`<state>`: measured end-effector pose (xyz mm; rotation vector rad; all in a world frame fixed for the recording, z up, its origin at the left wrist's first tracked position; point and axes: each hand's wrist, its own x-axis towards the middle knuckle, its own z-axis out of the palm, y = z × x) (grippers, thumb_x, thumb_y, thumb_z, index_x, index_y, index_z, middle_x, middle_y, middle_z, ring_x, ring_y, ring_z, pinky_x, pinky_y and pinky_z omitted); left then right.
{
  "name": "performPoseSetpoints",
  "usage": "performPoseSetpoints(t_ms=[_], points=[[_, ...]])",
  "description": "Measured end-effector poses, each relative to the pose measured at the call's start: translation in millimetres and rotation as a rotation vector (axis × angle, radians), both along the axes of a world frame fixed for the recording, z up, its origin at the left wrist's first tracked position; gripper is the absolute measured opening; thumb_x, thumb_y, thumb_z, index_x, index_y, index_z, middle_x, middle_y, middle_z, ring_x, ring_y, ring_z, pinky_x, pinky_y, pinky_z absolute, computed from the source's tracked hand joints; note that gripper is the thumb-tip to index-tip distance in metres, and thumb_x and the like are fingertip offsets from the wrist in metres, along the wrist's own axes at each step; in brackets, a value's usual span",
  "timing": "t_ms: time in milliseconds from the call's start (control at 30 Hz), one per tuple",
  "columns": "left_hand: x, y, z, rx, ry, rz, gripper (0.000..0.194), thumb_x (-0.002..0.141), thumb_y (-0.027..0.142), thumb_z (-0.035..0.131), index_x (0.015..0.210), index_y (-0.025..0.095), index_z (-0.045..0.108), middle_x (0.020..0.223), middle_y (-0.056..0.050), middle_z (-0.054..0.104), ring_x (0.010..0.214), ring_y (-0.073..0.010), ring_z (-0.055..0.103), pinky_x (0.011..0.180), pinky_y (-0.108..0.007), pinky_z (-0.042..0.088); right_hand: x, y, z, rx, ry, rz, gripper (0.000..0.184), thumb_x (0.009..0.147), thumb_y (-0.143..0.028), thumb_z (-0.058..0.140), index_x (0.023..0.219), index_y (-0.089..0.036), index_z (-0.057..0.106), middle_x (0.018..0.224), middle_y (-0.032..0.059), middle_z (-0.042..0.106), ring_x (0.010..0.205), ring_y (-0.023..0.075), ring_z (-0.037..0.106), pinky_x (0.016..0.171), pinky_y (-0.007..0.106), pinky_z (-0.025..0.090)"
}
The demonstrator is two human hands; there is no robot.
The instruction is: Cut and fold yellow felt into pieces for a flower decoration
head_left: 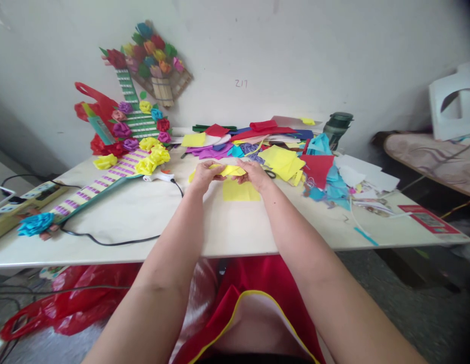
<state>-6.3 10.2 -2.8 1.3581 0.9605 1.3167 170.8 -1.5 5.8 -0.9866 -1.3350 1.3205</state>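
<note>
Between my two hands is a folded piece of yellow sheet (228,170), held just over the table (235,232); whether it is paper or fabric I cannot tell. My left hand (205,177) pinches its left end with the fingers closed. On the other end, my right hand (253,175) grips it between thumb and fingers. Below, a flat yellow square (241,191) lies on the table. To the right of my hands is a stack of yellow squares (282,163), with a dark loop, maybe a scissors handle (271,174), beside it.
Coloured sheets (257,132) are piled along the wall. A glue gun (159,176) with a black cord lies left. Further left stand a flower-decorated guitar shape (106,177) and a power strip (30,202). A dark bottle (338,127), blue scraps (331,187) and white papers (366,174) are right.
</note>
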Motion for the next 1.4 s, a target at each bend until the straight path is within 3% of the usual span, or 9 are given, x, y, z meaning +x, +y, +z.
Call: performPoseSetpoints(t_ms=[233, 433, 633, 767, 1400], points=[[1.0, 1.3, -2.7, -0.02, -0.045, -0.051, 0.042, 0.052, 0.038, 0.084, 0.079, 0.012, 0.064, 0.064, 0.0, 0.064, 0.053, -0.0107, 0.062, 0.061, -0.026, 0.056, -3.6, 0.5, -1.4, 0.012, -0.048, -0.066, 0.01, 0.073, -0.016, 0.072, 0.069, -0.013, 0.063, 0.054, 0.0015, 0.067, 0.039, 0.006, 0.049, 0.044, 0.018, 0.043], [-2.6, -0.1, 0.9, -0.183, -0.147, -0.118, 0.046, 0.061, 0.054, 0.075, 0.084, 0.015, 0.064, 0.066, -0.003, 0.066, 0.05, -0.0126, 0.062, 0.054, -0.025, 0.054, -1.6, 3.5, -1.5, 0.021, -0.05, -0.049, 0.013, 0.069, -0.017, 0.075, 0.07, -0.013, 0.063, 0.052, 0.0013, 0.066, 0.038, 0.0063, 0.049, 0.044, 0.018, 0.042], [-4.7, -1.9, -1.0, -0.118, -0.012, -0.188, 0.04, 0.055, 0.036, 0.083, 0.079, 0.012, 0.062, 0.063, -0.002, 0.065, 0.051, -0.0115, 0.062, 0.054, -0.022, 0.052, -0.7, 1.3, 1.4, 0.049, -0.08, -0.026, 0.015, 0.066, -0.017, 0.077, 0.065, -0.012, 0.062, 0.05, 0.0007, 0.064, 0.037, 0.0054, 0.048, 0.042, 0.017, 0.041], [-4.0, -2.1, -2.1, -0.083, 0.028, -0.173, 0.038, 0.055, 0.034, 0.084, 0.075, 0.012, 0.06, 0.06, -0.002, 0.065, 0.049, -0.0109, 0.061, 0.052, -0.021, 0.05, -0.7, 1.7, 1.1, 0.06, -0.078, -0.029, 0.013, 0.066, -0.016, 0.076, 0.065, -0.012, 0.063, 0.049, 0.0011, 0.064, 0.037, 0.0054, 0.048, 0.042, 0.017, 0.04], [-5.3, -1.8, -1.8, -0.114, -0.161, -0.301, 0.031, 0.061, 0.018, 0.079, 0.086, 0.011, 0.062, 0.066, -0.003, 0.069, 0.055, -0.013, 0.066, 0.06, -0.023, 0.055, 3.2, 8.3, -4.7, 0.07, 0.07, -0.027, 0.02, 0.059, -0.021, 0.08, 0.074, -0.012, 0.07, 0.053, 0.002, 0.067, 0.042, 0.0066, 0.053, 0.046, 0.019, 0.044]])
